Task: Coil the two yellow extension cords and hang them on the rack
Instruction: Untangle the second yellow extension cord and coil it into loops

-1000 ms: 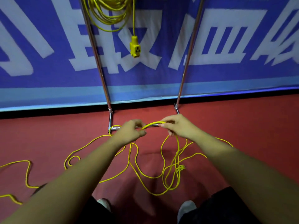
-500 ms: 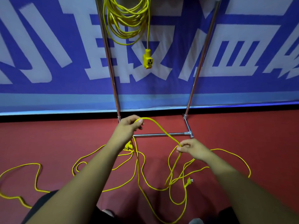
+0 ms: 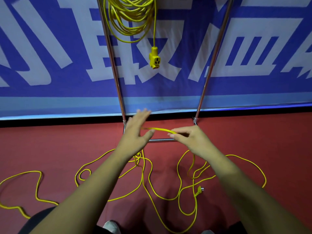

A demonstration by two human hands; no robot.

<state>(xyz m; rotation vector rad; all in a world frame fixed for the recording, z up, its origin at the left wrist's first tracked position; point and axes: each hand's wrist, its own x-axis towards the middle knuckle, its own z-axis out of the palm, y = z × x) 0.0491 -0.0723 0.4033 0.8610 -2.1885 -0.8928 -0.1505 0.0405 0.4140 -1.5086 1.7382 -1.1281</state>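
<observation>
the loose yellow cord [image 3: 38,173] sprawls over the red floor [image 3: 50,146] from the far left. the left hand [image 3: 135,132] is blurred, fingers spread and released, the cord against its thumb. above, the coiled cord [image 3: 130,17] hangs on the rack [image 3: 112,61]. the right hand [image 3: 190,137] pinches the loose cord; its plug [image 3: 199,190] lies on the floor below.

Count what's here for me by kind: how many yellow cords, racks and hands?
Yellow extension cords: 2 (coiled cord hanging on the rack, loose cord trailing over the floor)
Metal rack: 1
Hands: 2 (left hand, right hand)
Total: 5
</observation>
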